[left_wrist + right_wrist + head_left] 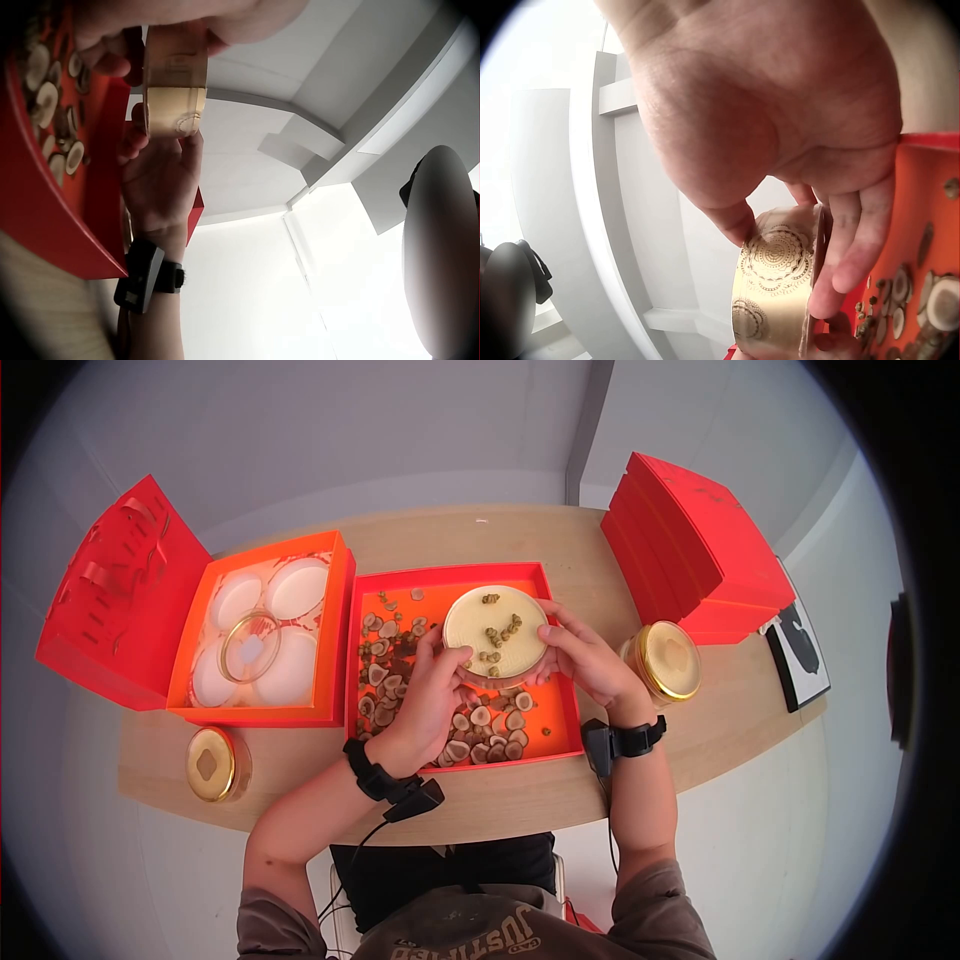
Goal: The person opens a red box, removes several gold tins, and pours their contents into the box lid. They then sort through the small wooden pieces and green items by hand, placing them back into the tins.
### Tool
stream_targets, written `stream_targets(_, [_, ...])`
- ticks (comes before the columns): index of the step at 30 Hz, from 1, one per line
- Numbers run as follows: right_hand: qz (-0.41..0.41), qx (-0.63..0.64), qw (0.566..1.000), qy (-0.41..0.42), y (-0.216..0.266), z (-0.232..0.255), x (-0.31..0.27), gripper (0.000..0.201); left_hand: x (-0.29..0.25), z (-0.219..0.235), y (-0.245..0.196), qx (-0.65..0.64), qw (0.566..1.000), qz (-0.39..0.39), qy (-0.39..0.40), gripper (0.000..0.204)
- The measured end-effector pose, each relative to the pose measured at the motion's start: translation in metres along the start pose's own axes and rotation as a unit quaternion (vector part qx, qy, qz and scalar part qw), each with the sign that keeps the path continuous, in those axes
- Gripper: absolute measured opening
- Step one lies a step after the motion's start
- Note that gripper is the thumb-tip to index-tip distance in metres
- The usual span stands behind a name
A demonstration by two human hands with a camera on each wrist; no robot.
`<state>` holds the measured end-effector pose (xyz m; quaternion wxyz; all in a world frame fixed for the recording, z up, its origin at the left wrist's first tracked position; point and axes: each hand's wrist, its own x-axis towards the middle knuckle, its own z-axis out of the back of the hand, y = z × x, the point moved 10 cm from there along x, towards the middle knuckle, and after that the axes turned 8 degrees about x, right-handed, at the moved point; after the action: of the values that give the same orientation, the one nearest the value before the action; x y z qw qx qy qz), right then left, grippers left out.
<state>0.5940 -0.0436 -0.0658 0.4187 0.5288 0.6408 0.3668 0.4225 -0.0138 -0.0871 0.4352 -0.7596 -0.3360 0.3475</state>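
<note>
Both hands hold a round, shallow jar (496, 622) over the red tray (400, 576). Several small, curled, greenish-brown dried pieces (497, 635) lie on its cream inner surface. My left hand (428, 705) grips the jar's near left side, thumb at the rim. On the other side, my right hand (590, 660) grips it with the thumb at the rim and fingers around the wall. The right wrist view shows gold patterned lining (776, 259) on the jar's wall. Beneath, on the orange tray floor, lie many dried round slices (480, 735) and small curled pieces.
Left of the tray stands an open gift box (340, 620) with white round wells and a clear ring-shaped lid (250, 646). Gold-lidded jars stand at the near left (212, 765) and right (668, 660). A red box (690, 550) and a black-and-white item (800, 650) are at right.
</note>
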Motion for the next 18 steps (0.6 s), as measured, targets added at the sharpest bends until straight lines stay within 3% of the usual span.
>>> stream_targets(18, [0.001,-0.006,1.000,-0.001,0.0012,-0.0008,-0.0004,0.055,0.0008,0.0007,0.0008,-0.001,1.000,-0.003,-0.002,0.043])
